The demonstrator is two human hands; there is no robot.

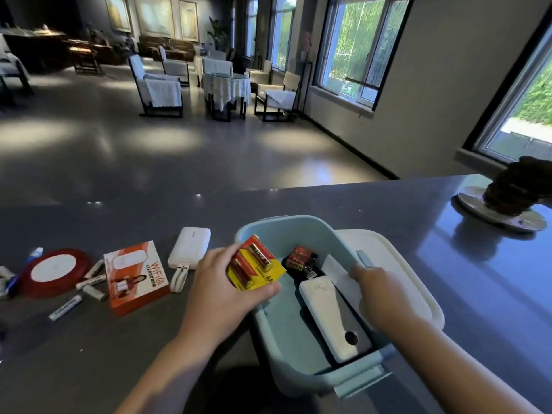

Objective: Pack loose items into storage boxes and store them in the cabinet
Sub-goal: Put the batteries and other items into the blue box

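A light blue storage box (pixel 268 231) sits on the dark counter, tilted toward me. Inside lie a white device (pixel 325 312), a dark flat item beneath it, and a red pack of batteries (pixel 300 258). My left hand (pixel 221 288) grips a yellow and red blister pack of AA batteries (pixel 257 268) over the box's left rim. My right hand (pixel 379 297) grips the box's right rim beside its latch. The white lid (pixel 409 282) lies just right of the box.
Left of the box on the counter (pixel 328 198) lie a white power bank (pixel 189 248) with cable, an orange WIFI box (pixel 134 276), several loose batteries (pixel 89 286), a red ribbon spool (pixel 53 271). A dark ornament on a plate (pixel 507 198) stands far right.
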